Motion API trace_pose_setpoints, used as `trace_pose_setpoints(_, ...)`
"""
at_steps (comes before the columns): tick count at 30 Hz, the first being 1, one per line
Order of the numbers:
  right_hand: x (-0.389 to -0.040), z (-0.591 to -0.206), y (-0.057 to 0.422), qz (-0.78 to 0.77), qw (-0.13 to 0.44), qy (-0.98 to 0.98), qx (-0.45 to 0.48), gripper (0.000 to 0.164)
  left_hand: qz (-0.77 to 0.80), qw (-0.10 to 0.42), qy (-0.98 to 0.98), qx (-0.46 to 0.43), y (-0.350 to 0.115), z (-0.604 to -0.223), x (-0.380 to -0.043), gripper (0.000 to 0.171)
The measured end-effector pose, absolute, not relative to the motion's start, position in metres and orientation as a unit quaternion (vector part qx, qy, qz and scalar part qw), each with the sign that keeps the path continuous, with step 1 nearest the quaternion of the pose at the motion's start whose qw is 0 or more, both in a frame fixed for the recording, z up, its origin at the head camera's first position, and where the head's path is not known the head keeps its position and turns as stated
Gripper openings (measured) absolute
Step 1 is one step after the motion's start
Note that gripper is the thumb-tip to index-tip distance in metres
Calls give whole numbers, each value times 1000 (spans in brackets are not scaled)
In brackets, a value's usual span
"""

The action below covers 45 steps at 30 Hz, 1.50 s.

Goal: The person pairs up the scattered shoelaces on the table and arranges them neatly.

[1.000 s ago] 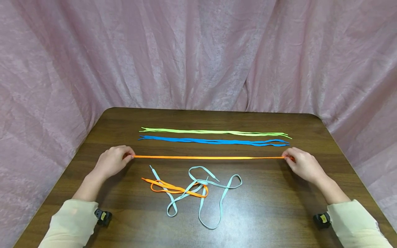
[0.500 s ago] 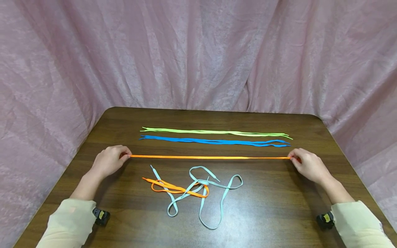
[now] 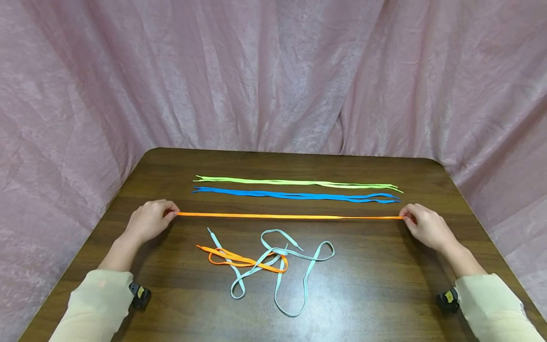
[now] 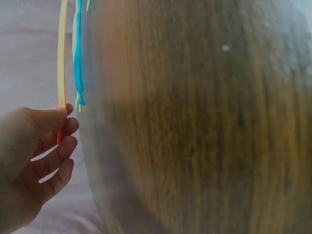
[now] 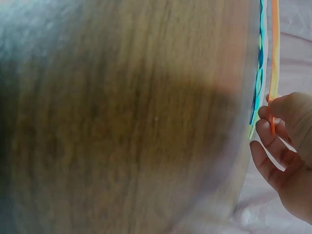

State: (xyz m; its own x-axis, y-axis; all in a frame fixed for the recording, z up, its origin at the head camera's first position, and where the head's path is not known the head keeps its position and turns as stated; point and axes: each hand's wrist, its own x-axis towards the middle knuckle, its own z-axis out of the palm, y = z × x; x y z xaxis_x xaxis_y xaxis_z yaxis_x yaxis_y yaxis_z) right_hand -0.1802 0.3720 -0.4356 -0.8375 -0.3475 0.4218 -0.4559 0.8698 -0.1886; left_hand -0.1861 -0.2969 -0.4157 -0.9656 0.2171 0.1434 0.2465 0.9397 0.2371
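Observation:
An orange shoelace (image 3: 273, 216) is stretched straight between my two hands, side to side across the table. My left hand (image 3: 150, 219) pinches one end between thumb and forefinger, and my right hand (image 3: 426, 225) pinches the other. In the left wrist view a short tip of the orange lace (image 4: 61, 73) pokes out below the thumb; the right wrist view shows the same at that end of the lace (image 5: 274, 58). Closer to me, a second orange shoelace (image 3: 241, 260), loosely looped, lies tangled with pale blue shoelaces (image 3: 306, 280).
Beyond the stretched lace, blue shoelaces (image 3: 290, 195) lie side by side in a straight row. Just behind them lie yellow-green shoelaces (image 3: 273, 182), also laid straight. The brown wooden table (image 3: 367, 304) ends at a pink curtain (image 3: 273, 76).
My hands have moved slightly apart, drawing the orange lace out wider; the right hand shifted right and the left hand left. The laces on the table have stayed put.

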Motion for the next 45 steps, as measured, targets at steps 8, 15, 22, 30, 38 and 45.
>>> trace_pose_setpoints(8,-188,-438,375,136,197,-948,209,21,-129,58,-984,-104,-294,-420,-195,4)
trace_pose_setpoints(15,-195,-437,378,136,190,-953,195,18,-132,61,-985,-90,-286,-422,-208,4)
trace_pose_setpoints(22,-201,-437,382,132,164,-963,171,15,-141,60,-985,-83,-279,-424,-218,4)
trace_pose_setpoints(30,-206,-436,383,134,155,-965,162,11,-136,40,-987,-73,-275,-424,-227,6)
trace_pose_setpoints(38,-209,-435,383,133,125,-971,152,10,-136,31,-988,-72,-272,-426,-231,6)
trace_pose_setpoints(45,-209,-435,382,129,106,-976,143,9,-130,27,-989,-71,-270,-426,-233,5)
